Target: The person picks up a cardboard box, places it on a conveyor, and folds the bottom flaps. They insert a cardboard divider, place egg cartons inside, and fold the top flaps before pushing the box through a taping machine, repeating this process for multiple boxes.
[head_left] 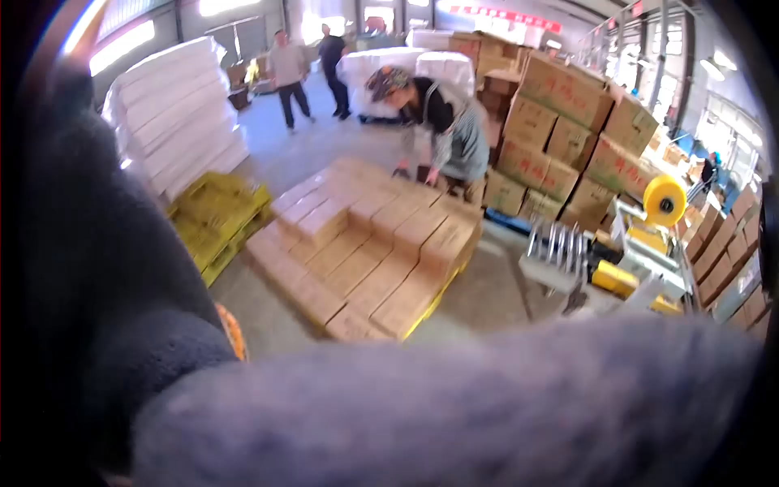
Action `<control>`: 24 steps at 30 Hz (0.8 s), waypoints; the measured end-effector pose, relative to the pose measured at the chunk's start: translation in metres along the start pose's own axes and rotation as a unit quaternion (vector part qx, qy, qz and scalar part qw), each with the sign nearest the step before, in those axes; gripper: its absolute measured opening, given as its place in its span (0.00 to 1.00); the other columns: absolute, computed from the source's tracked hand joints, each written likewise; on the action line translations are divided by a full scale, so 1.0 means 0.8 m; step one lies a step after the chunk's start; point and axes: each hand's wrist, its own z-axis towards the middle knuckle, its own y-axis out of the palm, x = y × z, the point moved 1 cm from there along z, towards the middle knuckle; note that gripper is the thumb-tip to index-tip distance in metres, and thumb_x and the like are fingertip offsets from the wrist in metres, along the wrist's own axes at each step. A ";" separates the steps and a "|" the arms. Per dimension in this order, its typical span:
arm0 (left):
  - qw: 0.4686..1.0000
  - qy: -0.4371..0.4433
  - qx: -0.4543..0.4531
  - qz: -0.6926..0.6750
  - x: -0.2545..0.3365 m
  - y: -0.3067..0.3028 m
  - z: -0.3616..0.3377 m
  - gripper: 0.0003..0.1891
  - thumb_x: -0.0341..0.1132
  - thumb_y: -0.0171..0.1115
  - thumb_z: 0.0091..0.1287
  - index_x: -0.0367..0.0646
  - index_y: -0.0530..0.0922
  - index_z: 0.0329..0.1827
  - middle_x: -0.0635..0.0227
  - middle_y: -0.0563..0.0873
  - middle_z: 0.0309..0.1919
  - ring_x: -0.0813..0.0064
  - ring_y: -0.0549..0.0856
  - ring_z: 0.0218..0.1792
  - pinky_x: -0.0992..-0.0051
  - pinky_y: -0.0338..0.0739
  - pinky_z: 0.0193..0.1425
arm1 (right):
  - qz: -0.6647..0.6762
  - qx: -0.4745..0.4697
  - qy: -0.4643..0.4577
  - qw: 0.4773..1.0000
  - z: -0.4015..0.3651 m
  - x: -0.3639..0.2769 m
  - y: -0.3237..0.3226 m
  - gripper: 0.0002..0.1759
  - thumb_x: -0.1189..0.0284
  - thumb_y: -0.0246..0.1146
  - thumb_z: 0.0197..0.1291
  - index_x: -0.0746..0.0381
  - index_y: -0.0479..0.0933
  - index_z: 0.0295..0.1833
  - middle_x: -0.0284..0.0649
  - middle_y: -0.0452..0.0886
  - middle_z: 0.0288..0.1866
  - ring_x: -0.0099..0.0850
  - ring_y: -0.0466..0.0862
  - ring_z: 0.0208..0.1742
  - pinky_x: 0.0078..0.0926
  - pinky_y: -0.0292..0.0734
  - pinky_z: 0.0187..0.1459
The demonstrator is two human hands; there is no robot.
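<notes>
Carton stack (365,243) sits dead centre on its yellow pallet (430,304), cartons lying flat with their long sides running roughly 7 to 1 o'clock. Looks maybe half built: bottom layer full, upper layer only covering the far part. A co-worker (450,122) bends over it at 1 o'clock. Both hands are hidden behind the grey sleeve (454,406) at 6 and the dark sleeve (89,268) at 9, so I can't tell if they're spread or gripping.

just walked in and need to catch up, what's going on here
The camera wearer's fuzzy grey sleeve crosses the bottom of the view; neither of their hands shows. Ahead, a co-worker bends over a low pallet of flat cartons, both hands down at its far edge. Taller carton stacks stand to the right, near a machine with a yellow tape roll. Two people walk at the back.
</notes>
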 end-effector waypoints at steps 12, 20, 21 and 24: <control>0.980 -0.020 0.064 -0.187 -0.422 0.477 0.063 0.37 0.45 0.59 0.69 0.29 0.62 0.75 0.43 0.68 0.72 0.50 0.68 0.74 0.57 0.56 0.80 | -0.004 0.043 -0.170 0.984 0.155 -0.579 -0.040 0.14 0.67 0.60 0.71 0.60 0.80 0.57 0.33 0.84 0.38 0.23 0.82 0.33 0.21 0.77 0.31; 0.922 -0.081 0.092 -0.367 -0.572 0.887 0.113 0.36 0.47 0.58 0.71 0.29 0.63 0.75 0.43 0.69 0.72 0.50 0.69 0.73 0.58 0.56 0.80 | -0.094 0.640 -0.323 0.691 0.205 -0.797 -0.236 0.31 0.61 0.63 0.68 0.63 0.68 0.72 0.51 0.77 0.65 0.44 0.76 0.65 0.44 0.70 0.64; 0.910 -0.145 0.044 -0.387 -0.557 0.968 0.117 0.35 0.44 0.60 0.68 0.28 0.65 0.72 0.44 0.72 0.67 0.53 0.73 0.68 0.58 0.62 0.74 | -0.208 0.690 -0.311 0.620 0.195 -0.892 -0.216 0.34 0.60 0.63 0.67 0.63 0.66 0.74 0.55 0.72 0.69 0.49 0.70 0.72 0.48 0.62 0.71; 0.879 -0.269 -0.158 -0.361 -0.534 1.196 0.086 0.37 0.17 0.60 0.55 0.32 0.65 0.73 0.53 0.75 0.67 0.61 0.76 0.67 0.66 0.68 0.72 | -0.288 0.717 -0.231 0.591 0.255 -1.044 -0.198 0.43 0.54 0.65 0.62 0.64 0.61 0.77 0.60 0.64 0.75 0.56 0.58 0.78 0.53 0.49 0.77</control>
